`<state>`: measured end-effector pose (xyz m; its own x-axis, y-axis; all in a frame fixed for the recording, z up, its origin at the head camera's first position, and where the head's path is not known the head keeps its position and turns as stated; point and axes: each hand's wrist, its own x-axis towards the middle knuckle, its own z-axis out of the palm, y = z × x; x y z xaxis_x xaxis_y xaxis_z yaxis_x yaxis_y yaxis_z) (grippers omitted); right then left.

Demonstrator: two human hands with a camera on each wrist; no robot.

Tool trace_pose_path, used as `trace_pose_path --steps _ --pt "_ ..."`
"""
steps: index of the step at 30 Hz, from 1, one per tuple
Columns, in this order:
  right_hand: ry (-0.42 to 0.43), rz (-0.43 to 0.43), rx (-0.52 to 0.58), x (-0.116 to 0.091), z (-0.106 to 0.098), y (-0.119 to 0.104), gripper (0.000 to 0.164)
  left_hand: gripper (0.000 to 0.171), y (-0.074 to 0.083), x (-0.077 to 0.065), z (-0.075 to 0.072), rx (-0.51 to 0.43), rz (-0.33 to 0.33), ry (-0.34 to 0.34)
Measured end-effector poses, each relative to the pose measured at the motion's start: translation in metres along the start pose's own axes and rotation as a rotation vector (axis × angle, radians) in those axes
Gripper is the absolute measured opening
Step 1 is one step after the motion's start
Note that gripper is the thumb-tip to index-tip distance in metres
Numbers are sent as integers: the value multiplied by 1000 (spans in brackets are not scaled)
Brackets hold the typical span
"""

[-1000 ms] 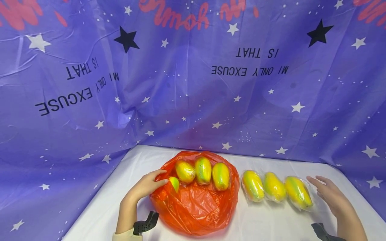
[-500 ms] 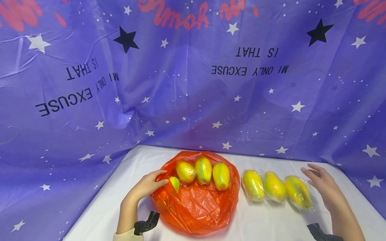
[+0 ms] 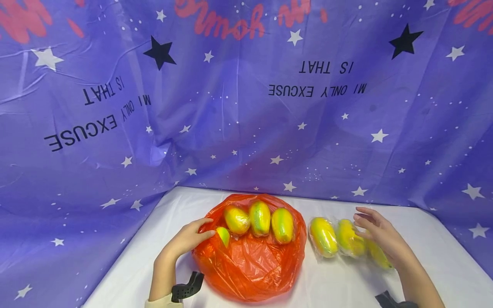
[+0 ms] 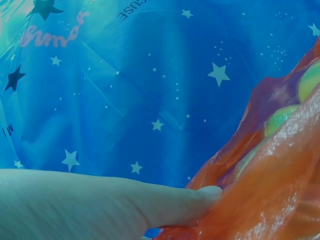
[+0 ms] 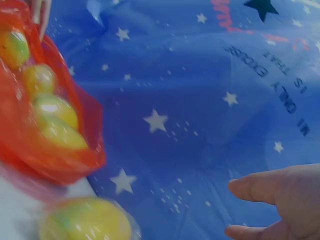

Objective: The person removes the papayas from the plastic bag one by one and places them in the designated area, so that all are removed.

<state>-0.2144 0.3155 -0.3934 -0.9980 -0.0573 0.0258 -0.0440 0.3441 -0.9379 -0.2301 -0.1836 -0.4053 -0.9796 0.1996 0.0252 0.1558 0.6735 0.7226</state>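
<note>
A red plastic bag (image 3: 258,276) stands with its mouth spread wide, and several yellow-green mangoes (image 3: 283,225) show inside along its back and left. My left hand (image 3: 184,238) pinches the bag's left rim, its thumb (image 4: 200,200) lying against the red film in the left wrist view. To the bag's right, three mangoes in clear wrap lie in a row: a left one (image 3: 323,238), a middle one (image 3: 349,239) and a right one (image 3: 379,255). Over the right two hovers my right hand (image 3: 385,237), fingers spread and holding nothing; it partly hides them.
A white cloth (image 3: 327,284) covers the table. Behind and on both sides hangs a purple sheet (image 3: 246,119) printed with stars and lettering. Black wrist straps (image 3: 188,286) sit on both forearms.
My right hand has moved left from beside the right mango to over the right and middle ones. The left hand stays at the bag's rim, and the mangoes lie as before.
</note>
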Motion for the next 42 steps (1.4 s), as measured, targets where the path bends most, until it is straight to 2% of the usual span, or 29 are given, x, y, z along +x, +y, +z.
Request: trace_pose_path --steps 5,8,12,24,30,37,42 --pt "-53 -47 130 5 19 -2 62 45 1 -1 0 4 6 4" --pt "-60 -32 168 7 30 -6 62 46 2 -1 -1 6 15 3" --pt "-65 0 185 9 43 -14 61 46 2 -1 -1 5 14 1" --pt "-149 -11 238 18 88 -28 54 46 4 -2 -3 -5 14 3" --pt "-205 6 276 24 110 -33 57 46 3 -1 -2 -3 13 4" --pt "-265 -13 327 26 128 -38 56 47 1 1 -1 3 24 9" --pt "-310 -19 321 26 137 -40 56 46 0 1 0 -1 24 7"
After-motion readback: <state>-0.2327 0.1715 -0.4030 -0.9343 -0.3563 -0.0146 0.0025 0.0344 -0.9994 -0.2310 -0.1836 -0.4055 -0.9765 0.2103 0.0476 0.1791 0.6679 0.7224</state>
